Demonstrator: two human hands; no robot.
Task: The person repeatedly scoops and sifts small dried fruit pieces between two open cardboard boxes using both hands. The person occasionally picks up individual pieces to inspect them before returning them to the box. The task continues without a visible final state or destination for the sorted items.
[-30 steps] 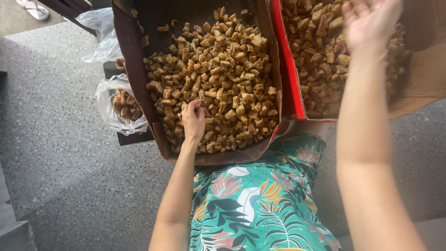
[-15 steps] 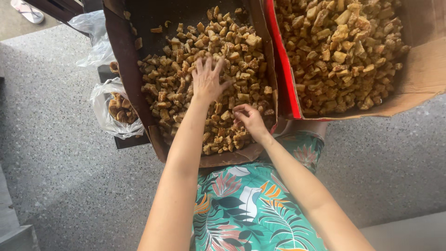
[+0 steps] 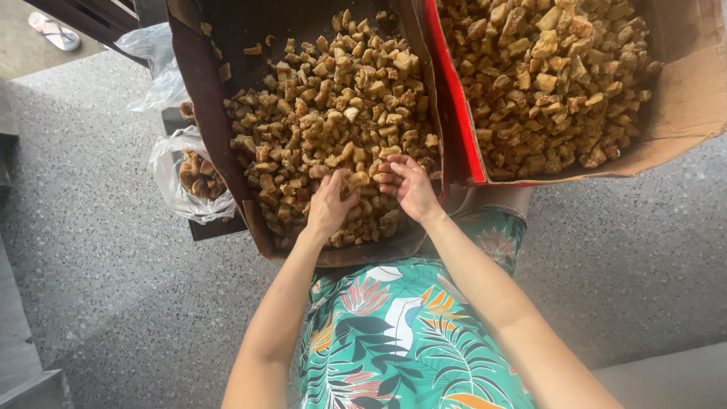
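Observation:
A dark brown cardboard box [image 3: 203,113] rests on my lap, filled with small brown fried chunks [image 3: 326,113]. My left hand [image 3: 332,203] lies in the near part of the pile, fingers curled over some chunks. My right hand [image 3: 410,185] is beside it, almost touching, fingers bent into the same chunks. A second cardboard box [image 3: 685,106] with a red edge stands to the right, holding more of the same brown chunks [image 3: 545,76].
A clear plastic bag [image 3: 185,178] with a few chunks sits left of the dark box on a low dark stand. Another crumpled plastic bag [image 3: 155,53] lies behind it. Grey speckled floor surrounds me; a sandal [image 3: 54,32] lies far left.
My right hand came down from the right-hand box into the dark box. My left hand slid back toward me, and both hands now meet in the near part of the pile.

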